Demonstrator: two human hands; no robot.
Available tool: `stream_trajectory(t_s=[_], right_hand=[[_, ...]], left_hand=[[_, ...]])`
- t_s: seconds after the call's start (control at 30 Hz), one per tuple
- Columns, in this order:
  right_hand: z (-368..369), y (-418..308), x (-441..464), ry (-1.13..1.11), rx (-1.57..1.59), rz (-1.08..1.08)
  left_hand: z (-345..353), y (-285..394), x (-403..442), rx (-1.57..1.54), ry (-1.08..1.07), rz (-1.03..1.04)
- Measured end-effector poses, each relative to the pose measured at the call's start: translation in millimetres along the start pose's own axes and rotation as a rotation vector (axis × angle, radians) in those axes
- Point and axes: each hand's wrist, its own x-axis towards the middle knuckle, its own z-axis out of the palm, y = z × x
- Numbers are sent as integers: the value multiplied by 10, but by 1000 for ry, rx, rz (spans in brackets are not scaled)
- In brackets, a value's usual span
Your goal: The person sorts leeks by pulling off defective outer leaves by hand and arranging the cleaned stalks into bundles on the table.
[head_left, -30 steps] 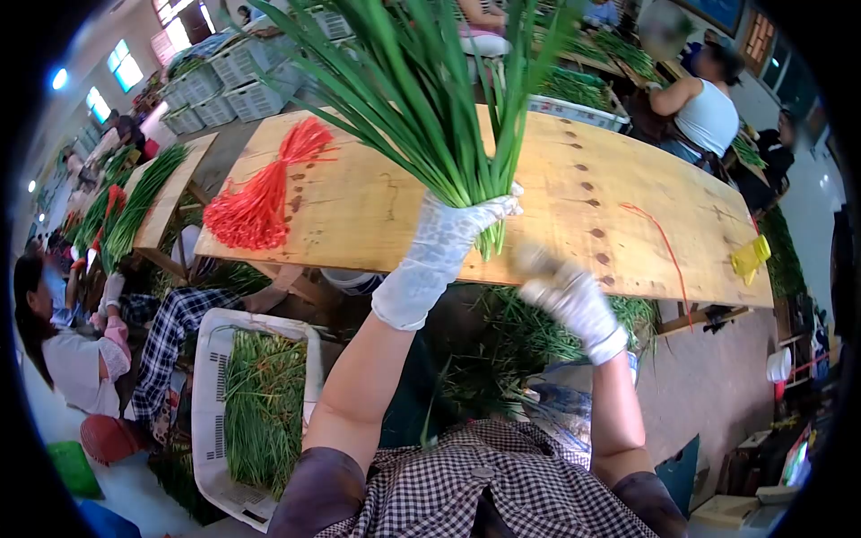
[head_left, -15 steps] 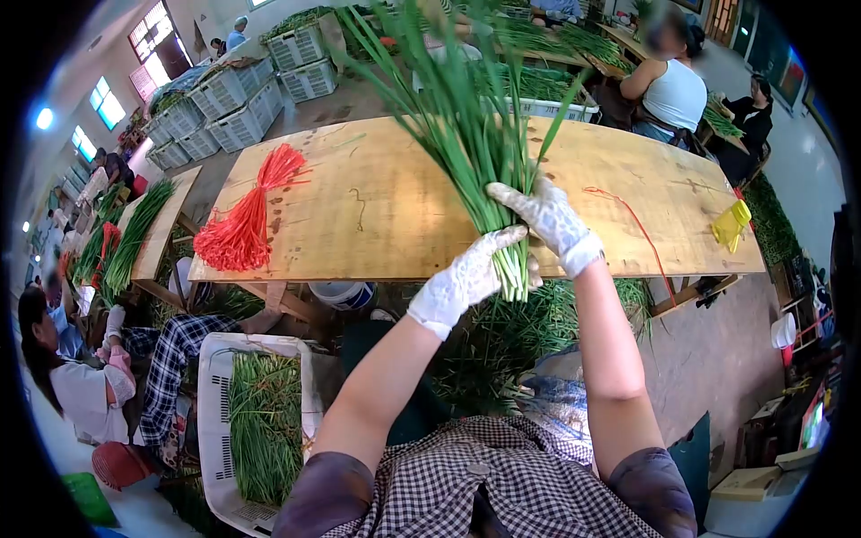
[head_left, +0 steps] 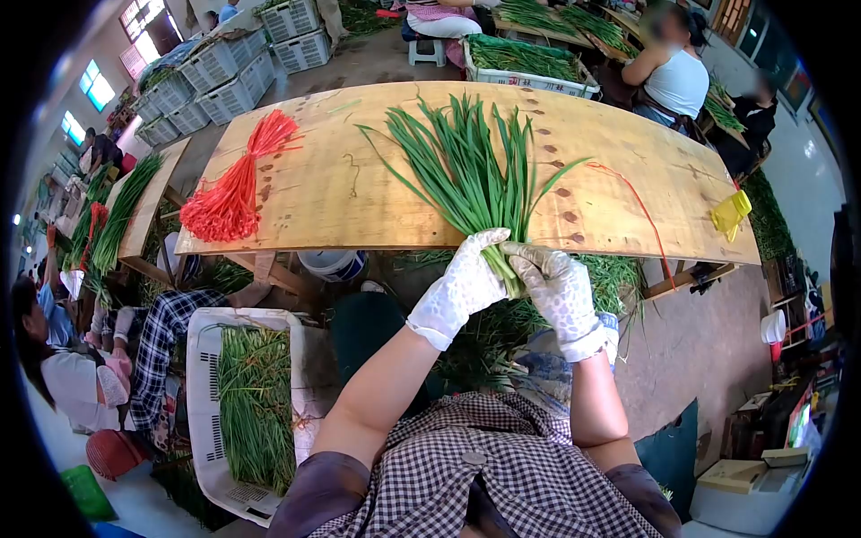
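Note:
A bunch of green chives (head_left: 471, 170) lies low over the front of the wooden table (head_left: 314, 211), its leaf tips fanned toward the far side. My left hand (head_left: 468, 276), in a white patterned glove, is wrapped around the pale lower stalks at the table's front edge. On the other side of the stalk ends, my gloved right hand (head_left: 556, 291) has its fingers bent in against them. The glove hides part of the stalks. To the left on the tabletop rests a bundle of red ties (head_left: 231, 193). One loose red strand (head_left: 635, 212) trails over the right front edge.
A yellow object (head_left: 732, 215) sits at the table's right end. Left of my lap stands a white crate (head_left: 199, 394) of loose greens. A bucket (head_left: 334, 263) is under the table. Stacked crates (head_left: 211, 76) and seated people (head_left: 674, 88) are beyond it.
The chives have come down from upright to lying low over the table. My right hand has moved from higher on the bunch down to the stalk ends; my left hand still grips the stalks.

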Motion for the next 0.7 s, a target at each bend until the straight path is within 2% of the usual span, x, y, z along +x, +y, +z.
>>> stream_trajectory(t_s=[0.1, 0.17, 0.23, 0.3, 0.37, 0.5, 0.7], right_hand=[[-23, -7, -55, 31, 155, 0], [-71, -109, -146, 60, 65, -21], [-65, -143, -219, 47, -130, -138], [-33, -170, -242, 66, -229, -139], [2, -119, -259, 122, -422, -251], [81, -117, -339, 237, -544, -289], [57, -272, -394, 198, -508, -256]], left_hand=[[-92, -26, -16, -48, -122, 17], [-83, -55, -25, -42, -101, 39], [-84, -69, -20, -8, -178, 37], [-86, -74, -31, 26, -195, 52], [-98, -88, -42, 51, -205, 58], [-48, -117, -74, 8, -215, 108], [-85, -125, -53, -25, -241, 108]])
